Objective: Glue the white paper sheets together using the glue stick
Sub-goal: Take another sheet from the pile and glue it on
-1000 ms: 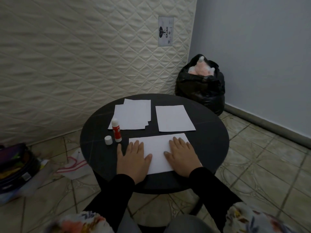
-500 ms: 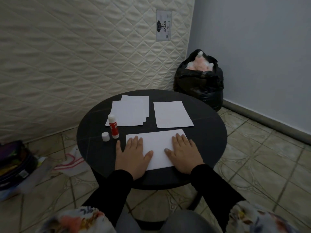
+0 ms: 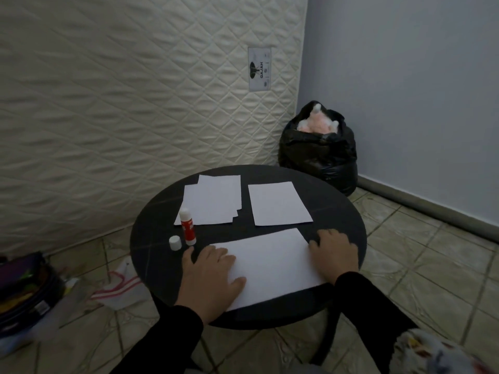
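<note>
A wide white paper sheet (image 3: 270, 263) lies on the near part of the round black table (image 3: 337, 211). My left hand (image 3: 210, 276) presses flat on its left end and my right hand (image 3: 334, 255) presses flat on its right end. A red and white glue stick (image 3: 187, 225) stands uncapped at the left, with its white cap (image 3: 175, 242) beside it. Behind it lies a loose stack of white sheets (image 3: 213, 201), and a single white sheet (image 3: 278, 203) lies to the right of the stack.
A quilted mattress (image 3: 135, 103) leans against the wall behind the table. A full black bin bag (image 3: 321, 152) stands in the corner. On the tiled floor at the left lie a dark bag (image 3: 24, 295) and a white plastic bag (image 3: 121, 282).
Both hands have slid apart along the near sheet, from its middle to its left and right ends. The view has tilted slightly.
</note>
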